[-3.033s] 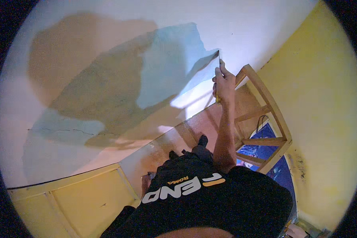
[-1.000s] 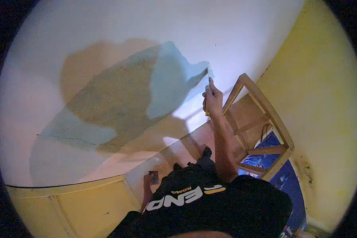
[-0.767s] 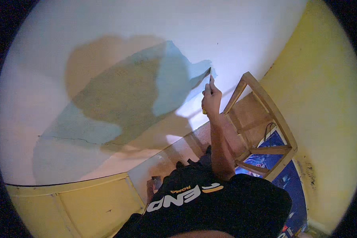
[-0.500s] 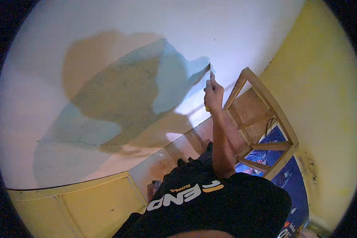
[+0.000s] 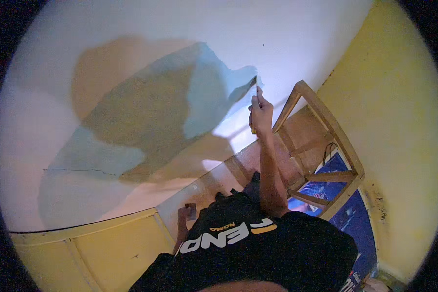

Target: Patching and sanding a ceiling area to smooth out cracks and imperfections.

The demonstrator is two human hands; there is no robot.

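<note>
Raised up to the wall, my right hand (image 5: 262, 117) is closed around a putty knife (image 5: 256, 86) seen nearly edge-on. Its blade tip touches the upper right end of a large pale blue-grey patch (image 5: 205, 104) in the white wall (image 5: 287, 29). A bit of yellow handle shows below the fist. Low beside my body, my left hand (image 5: 183, 212) is closed on a small dark flat piece (image 5: 191, 211), whose kind I cannot make out. Brownish shadows fall over the patch and the wall around it.
A wooden frame (image 5: 343, 141) with crossbars stands to the right, beside a yellow wall (image 5: 404, 121). Behind it is a blue printed sheet (image 5: 362, 226). Yellow panelling (image 5: 117, 238) runs along the lower left. A thin crack (image 5: 85, 170) crosses the wall at left.
The putty knife's tip has moved slightly up along the patch's edge, where more blue shows. My left hand has come further out from beside my body, showing the dark piece.
</note>
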